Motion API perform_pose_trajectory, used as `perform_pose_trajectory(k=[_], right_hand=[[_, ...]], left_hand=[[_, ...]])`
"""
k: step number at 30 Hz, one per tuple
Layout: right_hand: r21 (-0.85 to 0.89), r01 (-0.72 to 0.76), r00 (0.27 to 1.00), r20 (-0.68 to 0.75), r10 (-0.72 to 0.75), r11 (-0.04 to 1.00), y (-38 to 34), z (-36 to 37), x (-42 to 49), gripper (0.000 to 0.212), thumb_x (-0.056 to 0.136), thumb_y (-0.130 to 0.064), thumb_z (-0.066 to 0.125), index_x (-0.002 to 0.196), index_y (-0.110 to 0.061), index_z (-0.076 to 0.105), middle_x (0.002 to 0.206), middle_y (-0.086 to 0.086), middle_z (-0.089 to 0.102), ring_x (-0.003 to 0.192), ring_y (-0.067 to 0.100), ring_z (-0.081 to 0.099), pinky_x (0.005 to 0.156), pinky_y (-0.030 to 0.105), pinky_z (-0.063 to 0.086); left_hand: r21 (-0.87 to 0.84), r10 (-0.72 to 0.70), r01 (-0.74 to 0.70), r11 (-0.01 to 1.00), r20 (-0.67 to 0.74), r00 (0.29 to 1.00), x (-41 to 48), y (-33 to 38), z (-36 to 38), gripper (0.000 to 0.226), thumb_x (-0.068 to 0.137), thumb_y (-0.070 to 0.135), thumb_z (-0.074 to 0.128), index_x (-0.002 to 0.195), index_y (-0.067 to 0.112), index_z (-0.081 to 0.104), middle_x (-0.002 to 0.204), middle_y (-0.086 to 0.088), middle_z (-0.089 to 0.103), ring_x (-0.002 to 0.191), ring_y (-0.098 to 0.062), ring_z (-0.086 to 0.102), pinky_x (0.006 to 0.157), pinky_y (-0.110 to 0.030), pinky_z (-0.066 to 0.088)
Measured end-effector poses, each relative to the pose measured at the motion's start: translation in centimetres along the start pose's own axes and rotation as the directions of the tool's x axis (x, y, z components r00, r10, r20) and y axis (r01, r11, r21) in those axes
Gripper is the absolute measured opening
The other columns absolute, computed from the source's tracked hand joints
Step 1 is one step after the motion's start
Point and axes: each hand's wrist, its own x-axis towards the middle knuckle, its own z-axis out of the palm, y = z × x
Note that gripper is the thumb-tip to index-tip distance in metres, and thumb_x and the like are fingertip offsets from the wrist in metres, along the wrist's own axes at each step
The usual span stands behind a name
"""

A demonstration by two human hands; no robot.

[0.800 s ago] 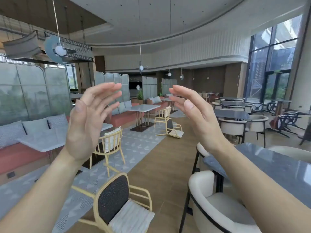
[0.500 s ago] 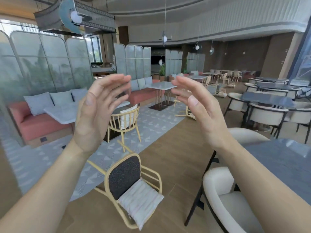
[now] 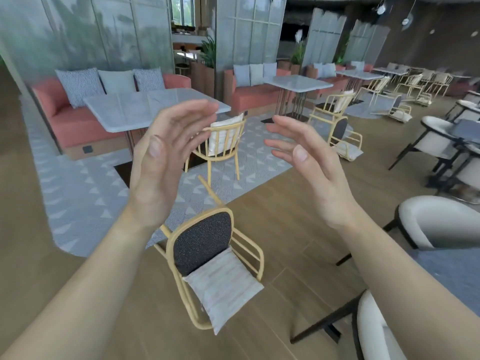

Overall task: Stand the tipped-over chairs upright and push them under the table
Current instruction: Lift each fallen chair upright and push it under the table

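Observation:
A yellow-framed chair with a dark back pad and a pale striped cushion lies tipped on its back on the wood floor, just below my hands. My left hand and my right hand are raised in the air above it, palms facing each other, fingers relaxed, holding nothing. Beyond them a grey marble table stands with an upright yellow chair beside it. A second tipped chair lies near another marble table. A third tipped chair lies farther back.
Coral sofas with cushions line the screen wall behind the tables. A patterned grey rug covers the floor on the left. White armchairs with black legs and a dark grey table crowd the right side.
The view has tilted down and turned left, bringing the near tipped chair to the centre. Both hands stay raised and held apart.

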Motion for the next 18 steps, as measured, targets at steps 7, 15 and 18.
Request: perform_pose_trajectory(k=[7, 15, 18], right_hand=[[0.068, -0.125, 0.991, 0.053, 0.122, 0.990, 13.3, -1.1, 5.8, 0.056, 0.098, -0.041, 0.048, 0.146, -0.011, 0.049, 0.145, 0.009, 0.059, 0.129, 0.021, 0.064, 0.110, 0.033, 0.049], [0.194, -0.299, 0.952, 0.131, 0.277, 0.934, 31.6, -2.8, 8.8, 0.061, 0.097, -0.053, 0.057, 0.142, -0.011, 0.053, 0.145, 0.014, 0.060, 0.128, 0.023, 0.064, 0.106, 0.030, 0.049], [0.214, -0.337, 0.938, 0.163, 0.307, 0.917, 38.8, -2.4, 9.0, 0.084, 0.091, -0.074, 0.056, 0.142, -0.008, 0.053, 0.144, 0.015, 0.061, 0.128, 0.023, 0.065, 0.106, 0.032, 0.051]], left_hand=[[0.019, -0.146, 0.148, 0.989, -0.105, 0.984, 3.5, -12.8, -1.1, 0.084, 0.090, 0.082, 0.048, 0.138, 0.013, 0.052, 0.146, -0.014, 0.058, 0.144, -0.034, 0.052, 0.120, -0.049, 0.039], [0.068, -0.343, 0.379, 0.923, -0.304, 0.889, 3.3, -28.3, 0.2, 0.081, 0.090, 0.084, 0.047, 0.135, 0.017, 0.054, 0.148, -0.008, 0.059, 0.147, -0.034, 0.049, 0.122, -0.049, 0.037], [0.045, -0.393, 0.440, 0.897, -0.374, 0.840, 1.2, -34.5, 0.7, 0.079, 0.090, 0.083, 0.049, 0.136, 0.018, 0.055, 0.149, -0.005, 0.060, 0.147, -0.035, 0.048, 0.121, -0.049, 0.038]])
